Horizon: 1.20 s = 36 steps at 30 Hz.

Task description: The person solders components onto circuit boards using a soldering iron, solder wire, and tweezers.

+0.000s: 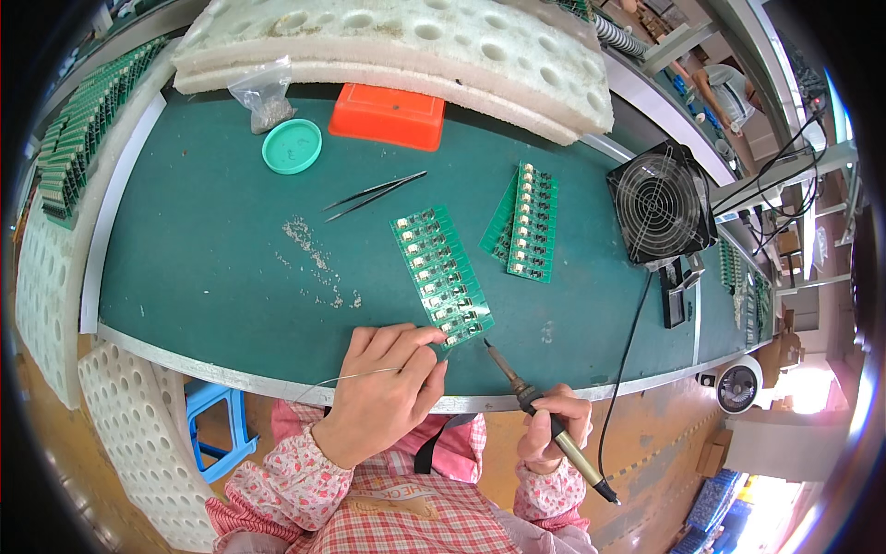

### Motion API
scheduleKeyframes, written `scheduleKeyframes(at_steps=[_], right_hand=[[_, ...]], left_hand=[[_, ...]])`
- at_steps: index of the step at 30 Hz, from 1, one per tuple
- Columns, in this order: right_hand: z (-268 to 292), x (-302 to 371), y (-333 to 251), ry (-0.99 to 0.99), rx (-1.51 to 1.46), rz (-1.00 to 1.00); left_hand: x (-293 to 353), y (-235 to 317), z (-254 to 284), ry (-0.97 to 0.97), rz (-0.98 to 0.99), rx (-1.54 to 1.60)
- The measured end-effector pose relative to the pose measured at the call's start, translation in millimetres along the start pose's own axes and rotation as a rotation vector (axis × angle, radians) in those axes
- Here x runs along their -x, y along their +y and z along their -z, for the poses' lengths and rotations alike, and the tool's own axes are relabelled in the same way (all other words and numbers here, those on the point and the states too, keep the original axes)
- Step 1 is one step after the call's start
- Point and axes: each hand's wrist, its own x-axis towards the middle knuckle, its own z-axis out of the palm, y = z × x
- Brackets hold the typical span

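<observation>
A green circuit board panel (441, 263) with a row of small white connectors and dark parts lies tilted on the green mat. My left hand (380, 395) is closed at its near end, the fingertips against the lower left corner. A thin solder wire (343, 377) runs through these fingers. Gripped in my right hand (556, 423) is a soldering iron (505, 367), its tip just right of the panel's near corner, seemingly apart from it. Beyond the panel lie black tweezers (377, 196) and a scatter of tiny pale parts (309, 247).
Two more board panels (533, 222) overlap to the right, near a black fan (657, 205). A red-orange tray (388, 116), a green lid (292, 146) and a plastic bag (266, 97) stand at the back, before white foam (388, 55). A black cable (631, 346) crosses the mat's right side.
</observation>
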Motion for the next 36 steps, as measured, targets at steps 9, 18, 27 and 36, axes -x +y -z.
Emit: scheduleKeyframes(at_steps=[9, 18, 27, 36], right_hand=[[4, -9, -13, 0.181, -0.103, -0.24], [-5, -36, -20, -0.079, 0.056, 0.065], [-17, -53, -23, -0.249, 0.093, 0.263], [-18, -54, -26, -0.294, 0.096, 0.268]], left_hand=[[6, 9, -3, 0.043, 0.011, 0.063], [1, 2, -1, 0.017, 0.031, 0.083], [1, 1, -3, 0.022, 0.046, 0.086], [2, 1, -4, 0.0, 0.041, 0.095]])
